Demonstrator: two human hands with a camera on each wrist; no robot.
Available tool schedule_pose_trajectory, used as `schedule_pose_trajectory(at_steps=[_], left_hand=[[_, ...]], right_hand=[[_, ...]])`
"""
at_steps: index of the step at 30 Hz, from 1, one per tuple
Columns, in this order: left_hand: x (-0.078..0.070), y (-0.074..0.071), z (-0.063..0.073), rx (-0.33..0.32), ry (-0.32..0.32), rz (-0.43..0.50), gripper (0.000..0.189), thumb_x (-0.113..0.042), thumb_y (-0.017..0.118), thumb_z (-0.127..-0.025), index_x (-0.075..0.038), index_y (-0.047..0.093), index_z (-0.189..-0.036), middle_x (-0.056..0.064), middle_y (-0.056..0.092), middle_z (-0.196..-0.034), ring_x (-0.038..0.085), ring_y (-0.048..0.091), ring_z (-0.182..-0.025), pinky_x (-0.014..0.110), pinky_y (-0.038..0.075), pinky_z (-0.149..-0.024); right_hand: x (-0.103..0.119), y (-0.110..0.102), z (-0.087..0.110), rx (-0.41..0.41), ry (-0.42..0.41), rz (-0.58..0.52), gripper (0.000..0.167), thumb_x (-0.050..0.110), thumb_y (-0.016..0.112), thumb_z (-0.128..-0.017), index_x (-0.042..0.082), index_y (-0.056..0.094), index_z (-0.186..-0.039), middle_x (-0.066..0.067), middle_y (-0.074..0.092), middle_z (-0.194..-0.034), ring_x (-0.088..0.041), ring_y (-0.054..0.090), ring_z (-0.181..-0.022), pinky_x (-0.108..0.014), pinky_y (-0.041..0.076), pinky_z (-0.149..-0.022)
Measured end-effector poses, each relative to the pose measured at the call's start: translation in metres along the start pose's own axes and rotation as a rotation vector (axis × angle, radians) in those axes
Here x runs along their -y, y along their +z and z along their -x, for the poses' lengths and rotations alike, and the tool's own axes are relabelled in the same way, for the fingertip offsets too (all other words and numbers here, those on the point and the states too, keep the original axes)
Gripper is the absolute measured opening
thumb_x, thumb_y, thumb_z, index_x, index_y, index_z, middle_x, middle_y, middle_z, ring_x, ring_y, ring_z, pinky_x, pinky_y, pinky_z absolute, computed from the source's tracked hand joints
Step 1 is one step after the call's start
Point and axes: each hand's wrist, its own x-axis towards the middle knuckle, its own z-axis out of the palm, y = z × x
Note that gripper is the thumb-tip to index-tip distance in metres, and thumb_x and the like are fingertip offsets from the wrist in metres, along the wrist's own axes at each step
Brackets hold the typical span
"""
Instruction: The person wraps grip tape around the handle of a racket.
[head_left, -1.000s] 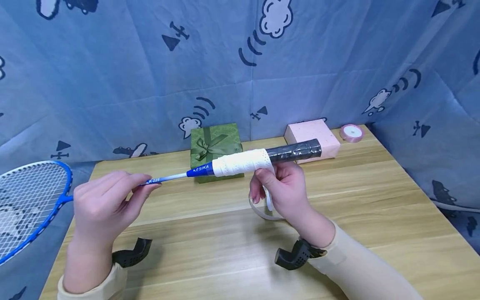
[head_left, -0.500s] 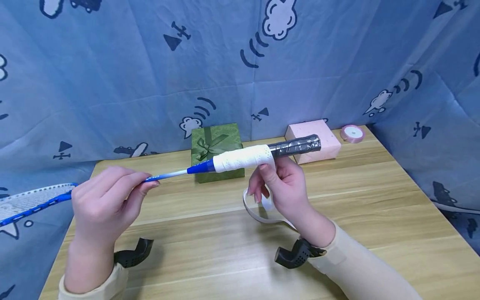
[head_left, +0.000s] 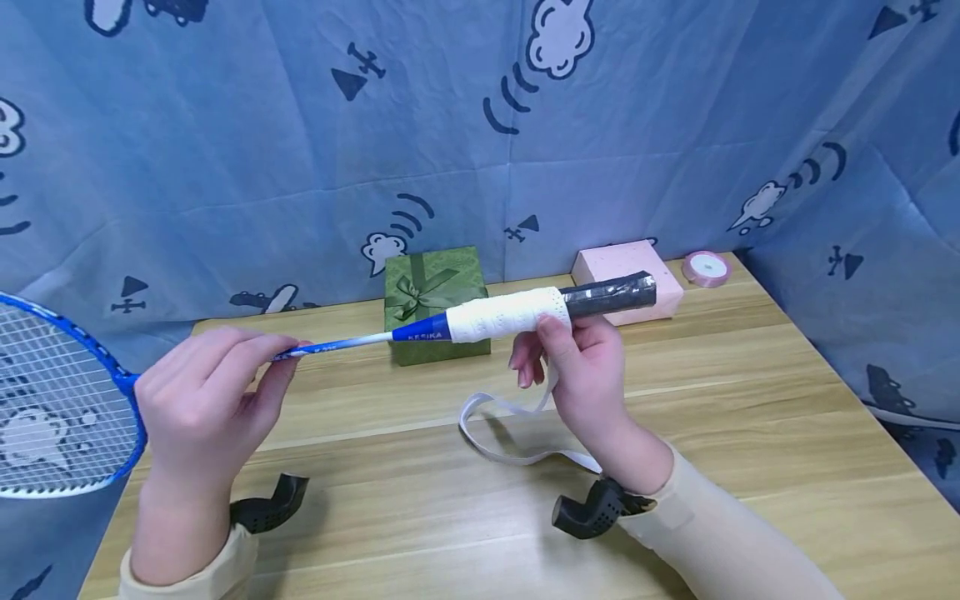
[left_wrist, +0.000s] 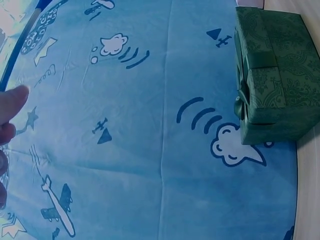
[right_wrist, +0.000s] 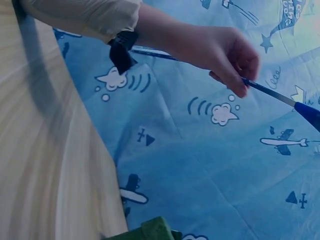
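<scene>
A blue and white badminton racket [head_left: 352, 342] is held up over the table, its strung head at the far left. The left hand [head_left: 206, 400] pinches its thin shaft between thumb and fingers; the right wrist view also catches this hand [right_wrist: 220, 52] on the shaft. White grip tape [head_left: 504, 316] is wound round the lower handle, while the black butt end [head_left: 611, 293] is bare. At the tape's edge the right hand [head_left: 588, 375] pinches the strip, thumb on top. The loose tape tail [head_left: 480, 442] loops down onto the table and passes behind the right wrist.
Along the back of the wooden table [head_left: 420, 517] stand a green box with a bow [head_left: 435, 292], a pink box [head_left: 626, 258] and a pink-rimmed ribbon roll [head_left: 707, 268]. A blue patterned cloth [head_left: 300, 167] hangs behind them.
The racket has turned about its shaft, its head going edge-on and then face-on again. Its handle has shifted slightly right with the right hand, and the tape tail has spread leftward.
</scene>
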Motion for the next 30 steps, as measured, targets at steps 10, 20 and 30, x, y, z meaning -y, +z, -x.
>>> schedule_pose_trajectory(at_steps=[10, 20, 30], left_hand=[[-0.004, 0.004, -0.003, -0.160, -0.075, -0.062, 0.019, -0.012, 0.077, -0.088, -0.001, 0.073, -0.073, 0.016, 0.067, -0.067, 0.040, 0.049, -0.052, 0.046, 0.031, -0.056], [-0.002, 0.011, -0.002, -0.384, 0.023, 0.034, 0.030, -0.021, 0.083, -0.088, -0.010, 0.072, -0.062, 0.011, 0.059, -0.056, 0.035, 0.035, -0.045, 0.035, 0.023, -0.050], [0.004, 0.010, -0.005, -0.382, -0.005, 0.057, 0.029, -0.020, 0.086, -0.085, -0.007, 0.073, -0.062, 0.012, 0.062, -0.057, 0.037, 0.039, -0.046, 0.038, 0.026, -0.051]], right_hand=[[0.008, -0.005, -0.003, -0.139, -0.039, -0.069, 0.014, 0.008, 0.055, -0.100, 0.002, 0.065, -0.092, -0.007, 0.063, -0.061, -0.014, 0.056, -0.046, -0.024, 0.043, -0.040], [0.008, -0.013, -0.010, -0.029, -0.082, -0.011, 0.028, 0.029, 0.071, -0.100, 0.001, 0.067, -0.097, -0.008, 0.066, -0.067, -0.017, 0.057, -0.048, -0.027, 0.046, -0.043], [0.012, -0.017, -0.017, 0.132, -0.104, -0.108, 0.034, 0.017, 0.066, -0.102, -0.007, 0.064, -0.126, -0.012, 0.071, -0.081, -0.021, 0.062, -0.051, -0.030, 0.048, -0.046]])
